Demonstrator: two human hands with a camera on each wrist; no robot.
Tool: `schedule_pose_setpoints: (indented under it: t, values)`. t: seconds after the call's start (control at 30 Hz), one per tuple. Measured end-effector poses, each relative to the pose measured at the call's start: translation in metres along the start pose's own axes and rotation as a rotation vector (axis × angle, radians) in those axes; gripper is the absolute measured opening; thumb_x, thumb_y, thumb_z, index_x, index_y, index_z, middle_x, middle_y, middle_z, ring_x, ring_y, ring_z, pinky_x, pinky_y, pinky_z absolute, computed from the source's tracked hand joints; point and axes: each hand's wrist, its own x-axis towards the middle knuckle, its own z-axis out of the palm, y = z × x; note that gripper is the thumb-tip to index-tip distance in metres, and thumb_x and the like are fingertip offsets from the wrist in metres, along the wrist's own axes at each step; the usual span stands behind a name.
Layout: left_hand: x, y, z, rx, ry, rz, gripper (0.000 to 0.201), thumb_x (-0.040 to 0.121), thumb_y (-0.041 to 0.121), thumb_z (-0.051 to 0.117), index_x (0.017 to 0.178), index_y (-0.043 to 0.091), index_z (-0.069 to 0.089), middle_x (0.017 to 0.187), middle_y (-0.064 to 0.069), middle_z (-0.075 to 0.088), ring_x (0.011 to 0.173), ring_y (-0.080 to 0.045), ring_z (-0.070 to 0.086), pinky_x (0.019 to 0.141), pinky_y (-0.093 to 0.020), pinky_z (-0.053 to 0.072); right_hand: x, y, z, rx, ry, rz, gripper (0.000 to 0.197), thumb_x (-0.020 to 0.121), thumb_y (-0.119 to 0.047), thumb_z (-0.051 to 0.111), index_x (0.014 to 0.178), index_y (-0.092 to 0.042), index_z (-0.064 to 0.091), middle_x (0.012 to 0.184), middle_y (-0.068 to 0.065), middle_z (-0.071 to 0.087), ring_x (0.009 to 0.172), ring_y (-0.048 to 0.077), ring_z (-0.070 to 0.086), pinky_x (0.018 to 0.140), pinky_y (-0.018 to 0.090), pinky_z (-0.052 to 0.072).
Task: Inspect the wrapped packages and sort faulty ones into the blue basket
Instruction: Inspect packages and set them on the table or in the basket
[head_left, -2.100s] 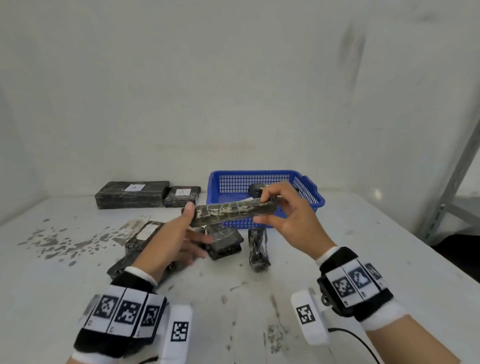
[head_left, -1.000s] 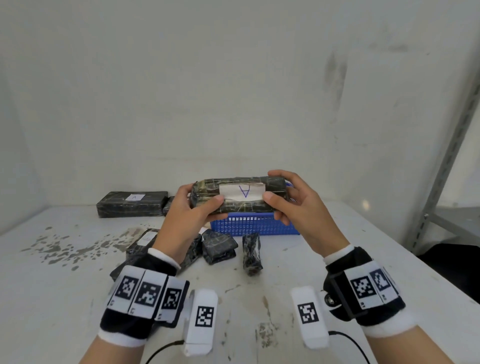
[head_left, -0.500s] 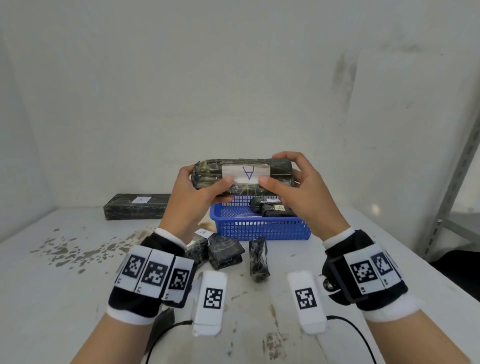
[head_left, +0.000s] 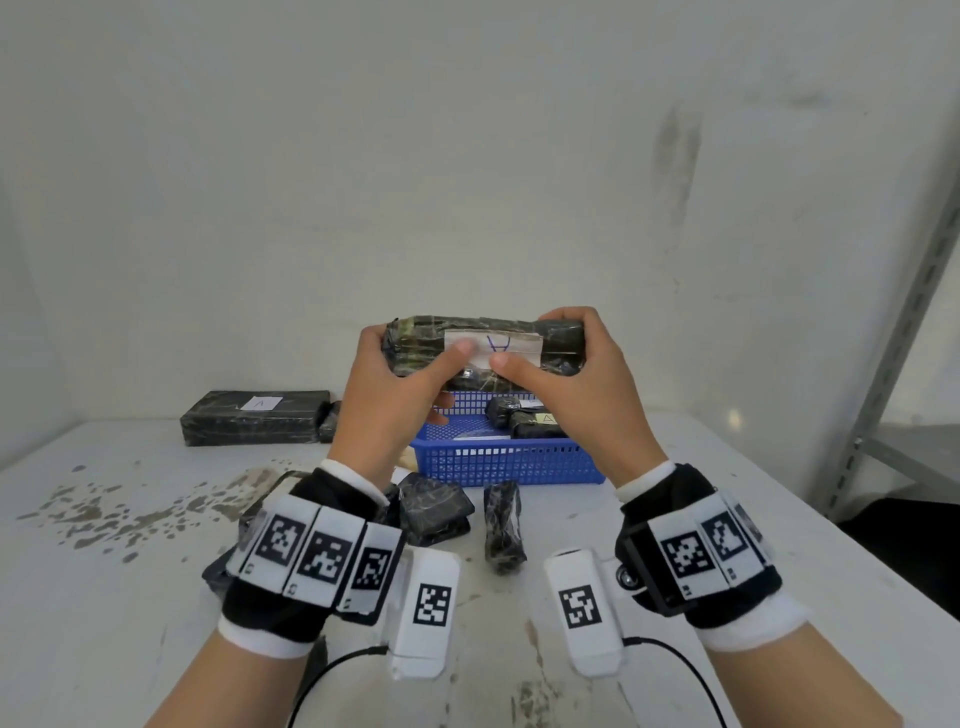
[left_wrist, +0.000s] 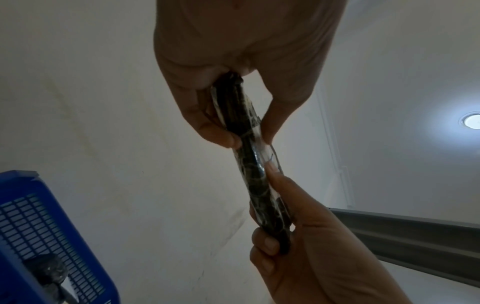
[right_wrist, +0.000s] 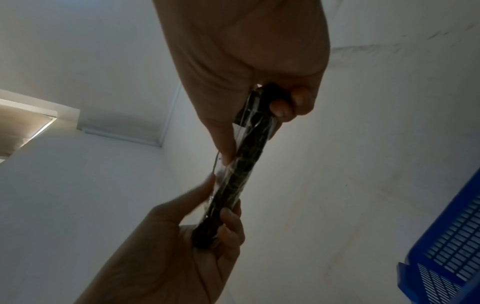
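1. Left hand (head_left: 387, 384) grips the wrapped package (head_left: 485, 345) at its left end, thumb on the label.
2. Right hand (head_left: 582, 379) grips its right end (raised above the blue basket (head_left: 509, 460)).

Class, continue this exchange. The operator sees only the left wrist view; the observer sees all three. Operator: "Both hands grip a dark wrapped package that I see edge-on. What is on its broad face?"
Observer: The head view shows a white label with a blue handwritten mark on the held package. The thumb of the left hand overlaps one end of the label.
Operator: What lies on the table?
Observer: Several dark wrapped packages lie in front of the blue basket. One small package lies apart from the others.
Operator: Anything farther back?
Observer: A long package with a white label lies at the back left, by the wall.
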Motion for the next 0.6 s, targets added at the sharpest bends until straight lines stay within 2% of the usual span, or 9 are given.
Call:
schedule_pose_setpoints:
  t: [0.1, 0.2, 0.3, 0.4, 0.5, 0.6]
  values:
    - [0.003, 0.0, -0.003, -0.025, -0.02, -0.007, 0.045, 0.084, 0.02, 0.073, 0.12, 0.007, 0.049, 0.091, -0.008, 0.067, 0.057, -0.012, 0.062, 0.05, -0.02, 0.052, 0.003, -0.001, -0.001, -0.008, 0.021, -0.006, 0.046, 0.077, -0.034, 0.085, 0.111, -0.02, 0.056, 0.1, -0.007, 0.07, 0.089, 0.008, 0.068, 0.076, 0.021, 0.056]
    - [0.004, -0.001, -0.006, -0.073, -0.032, -0.017, 0.042, 0.088, 0.02, 0.069, 0.12, 0.002, 0.049, 0.092, -0.01, 0.067, 0.058, -0.015, 0.061, 0.052, -0.022, 0.053, 0.004, -0.004, -0.003, -0.017, -0.003, -0.012, 0.042, 0.08, -0.034, 0.083, 0.11, -0.021, 0.058, 0.102, -0.007, 0.07, 0.093, 0.01, 0.069, 0.08, 0.027, 0.057]
    - [0.005, 0.0, -0.01, -0.104, -0.035, -0.013, 0.037, 0.089, 0.018, 0.067, 0.119, 0.001, 0.051, 0.089, -0.007, 0.067, 0.054, -0.013, 0.061, 0.055, -0.024, 0.055, 0.004, -0.005, -0.008, 0.023, -0.048, -0.027, 0.033, 0.085, -0.026, 0.079, 0.112, -0.021, 0.062, 0.104, -0.007, 0.072, 0.095, 0.008, 0.07, 0.081, 0.025, 0.058]
    - [0.005, 0.003, -0.012, -0.13, -0.056, -0.019, 0.035, 0.091, 0.018, 0.064, 0.119, 0.001, 0.051, 0.092, -0.009, 0.066, 0.054, -0.014, 0.061, 0.056, -0.024, 0.056, 0.003, -0.007, -0.014, 0.087, -0.087, -0.011, 0.026, 0.09, -0.024, 0.073, 0.113, -0.02, 0.064, 0.102, -0.007, 0.072, 0.087, 0.003, 0.07, 0.073, 0.02, 0.057]
    - [0.004, 0.005, -0.013, -0.169, -0.059, -0.021, 0.029, 0.093, 0.017, 0.061, 0.115, 0.0, 0.051, 0.09, -0.011, 0.064, 0.052, -0.015, 0.059, 0.053, -0.024, 0.056, 0.001, -0.01, -0.02, 0.147, -0.144, 0.02, 0.014, 0.095, -0.022, 0.066, 0.11, -0.022, 0.066, 0.093, -0.009, 0.07, 0.064, 0.0, 0.062, 0.058, 0.015, 0.05]
    - [0.003, 0.008, -0.013, -0.215, -0.081, -0.029, 0.023, 0.095, 0.02, 0.057, 0.109, 0.002, 0.051, 0.085, -0.013, 0.062, 0.051, -0.018, 0.059, 0.05, -0.023, 0.054, 0.0, -0.011, -0.025, 0.193, -0.149, 0.034, 0.013, 0.098, -0.024, 0.06, 0.108, -0.022, 0.068, 0.093, -0.002, 0.07, 0.06, -0.001, 0.058, 0.053, 0.014, 0.045]
